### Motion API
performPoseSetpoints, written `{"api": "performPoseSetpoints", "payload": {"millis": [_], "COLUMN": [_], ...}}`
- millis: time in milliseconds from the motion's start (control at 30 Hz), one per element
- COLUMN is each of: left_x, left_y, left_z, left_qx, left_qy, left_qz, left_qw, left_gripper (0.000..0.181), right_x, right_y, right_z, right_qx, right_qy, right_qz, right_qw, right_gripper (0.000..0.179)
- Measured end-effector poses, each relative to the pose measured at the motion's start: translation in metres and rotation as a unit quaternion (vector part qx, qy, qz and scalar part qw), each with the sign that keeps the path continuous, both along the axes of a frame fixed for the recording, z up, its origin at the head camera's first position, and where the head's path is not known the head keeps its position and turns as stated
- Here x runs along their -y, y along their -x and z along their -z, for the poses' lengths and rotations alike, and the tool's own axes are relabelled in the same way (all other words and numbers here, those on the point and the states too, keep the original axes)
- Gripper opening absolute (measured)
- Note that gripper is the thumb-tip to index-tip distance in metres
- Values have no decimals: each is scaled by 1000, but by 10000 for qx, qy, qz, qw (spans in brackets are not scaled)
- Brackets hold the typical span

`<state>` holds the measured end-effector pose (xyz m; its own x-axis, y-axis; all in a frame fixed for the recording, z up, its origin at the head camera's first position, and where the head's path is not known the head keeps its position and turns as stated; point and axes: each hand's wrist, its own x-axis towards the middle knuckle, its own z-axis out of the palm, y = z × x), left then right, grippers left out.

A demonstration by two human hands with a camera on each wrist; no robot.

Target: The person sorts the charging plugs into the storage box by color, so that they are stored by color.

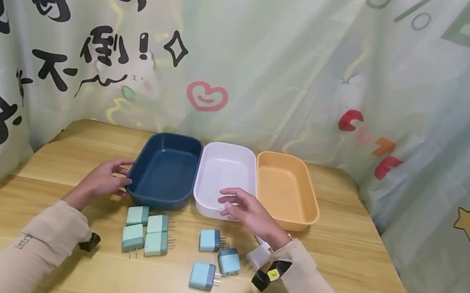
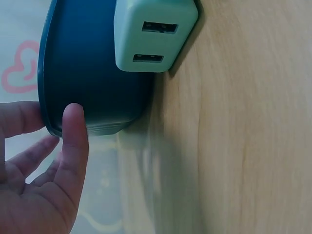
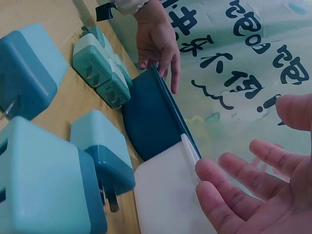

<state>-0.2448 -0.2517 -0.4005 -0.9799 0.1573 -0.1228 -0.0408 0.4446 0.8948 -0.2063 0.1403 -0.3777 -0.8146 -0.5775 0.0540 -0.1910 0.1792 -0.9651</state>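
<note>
My left hand (image 1: 102,180) is at the left side of a dark blue tray (image 1: 164,169). Its fingers are loosely extended, and the fingertips touch the rim; in the left wrist view the thumb stands before the outer wall. Over the front part of a white tray (image 1: 225,165) hovers my right hand (image 1: 250,214), fingers spread loosely with nothing in them. Several mint-green USB charger plugs (image 1: 156,243) lie in front of the dark blue tray. Three light-blue charger plugs (image 1: 202,276) lie before the white tray. A white charger plug (image 1: 258,256) is partly hidden by my right wrist.
An orange tray (image 1: 285,188) adjoins the white one on its right, so the three trays form a row. They stand toward the back of a wooden table (image 1: 356,271). A printed curtain (image 1: 273,62) hangs behind and along both sides.
</note>
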Motion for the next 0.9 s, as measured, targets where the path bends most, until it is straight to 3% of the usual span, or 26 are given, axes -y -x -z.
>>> {"api": "performPoseSetpoints", "payload": {"millis": [633, 900], "left_x": [-2, -4], "left_y": [2, 2], "left_z": [-5, -6], "left_qx": [14, 36], "left_qy": [4, 72], "left_qz": [54, 44], "left_qw": [10000, 10000], "left_gripper": [61, 60], "right_x": [41, 57], "right_y": [0, -1], "right_z": [12, 15], "right_qx": [225, 119], "right_qy": [198, -26], "right_qz": [-438, -551], "right_qw": [9986, 9984], "right_gripper": [37, 39]}}
